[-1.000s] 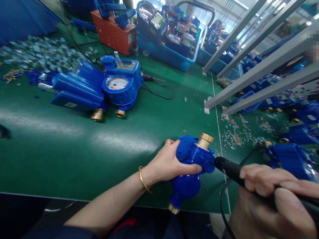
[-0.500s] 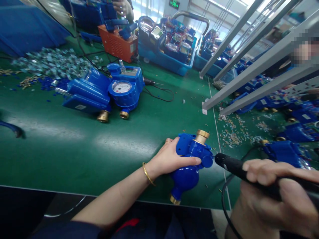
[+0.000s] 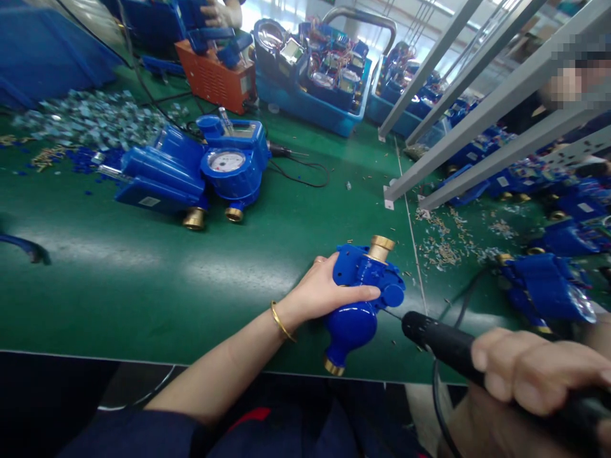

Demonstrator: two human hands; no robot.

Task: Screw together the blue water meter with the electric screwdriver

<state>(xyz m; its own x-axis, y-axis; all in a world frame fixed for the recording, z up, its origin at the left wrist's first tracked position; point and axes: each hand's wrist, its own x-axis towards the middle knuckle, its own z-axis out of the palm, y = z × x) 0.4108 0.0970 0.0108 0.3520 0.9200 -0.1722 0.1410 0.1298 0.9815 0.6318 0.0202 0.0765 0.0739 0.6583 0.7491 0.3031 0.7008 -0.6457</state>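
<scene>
A glossy blue water meter body (image 3: 361,299), rounded below and boxy above with brass threaded ends, is held on the green matte bench (image 3: 119,280) near its front edge. It is clasped by the left hand (image 3: 324,291), whose fingers are wrapped over the boxy upper part and whose thumb is laid along the side; a thin gold bangle (image 3: 281,322) is worn at that wrist. A black, cylindrical electric screwdriver (image 3: 442,343) with a smooth barrel is gripped in the closed right hand (image 3: 529,372), and its thin bit is pointed at the lower right side of the meter body, just beside it; whether the tip is touching cannot be told. A black cable is seen trailing from the tool. Farther back on the bench, a cluster of assembled blue meters (image 3: 191,172) is laid on its side, one with a round white dial and brass couplings shown. Behind it, a heap of small pale blue parts (image 3: 86,117) is scattered. An orange metal box (image 3: 214,79) is placed beside a blue plastic crate (image 3: 312,108), which is filled with meter units with wires and small displays. Grey metal rails (image 3: 477,121) are slanted across the right side, with more blue meters (image 3: 539,286) and tiny loose scraps spread below them.
</scene>
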